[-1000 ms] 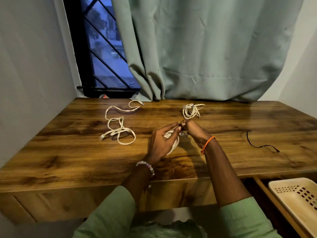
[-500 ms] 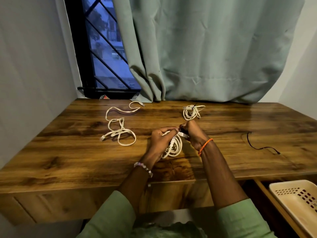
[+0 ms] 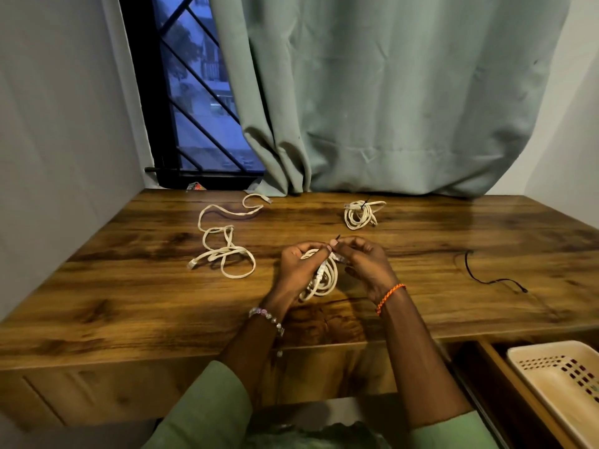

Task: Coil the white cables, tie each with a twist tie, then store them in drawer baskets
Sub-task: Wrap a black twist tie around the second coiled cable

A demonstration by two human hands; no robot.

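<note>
A coiled white cable hangs between my hands just above the wooden desk. My left hand grips the top of the coil. My right hand pinches a dark twist tie at the coil's top, its end poking up between my fingertips. A second coiled cable, bound with a dark tie, lies at the back of the desk. A loose white cable sprawls uncoiled at the back left. Another black twist tie lies on the desk to the right.
An open drawer at the lower right holds a cream perforated basket. A green curtain hangs behind the desk, and a barred window is at the back left. Walls close in on both sides.
My hands dropped a little and came closer together over the coil. The coil now hangs lower and shows more fully between them, with the tie end sticking up.
</note>
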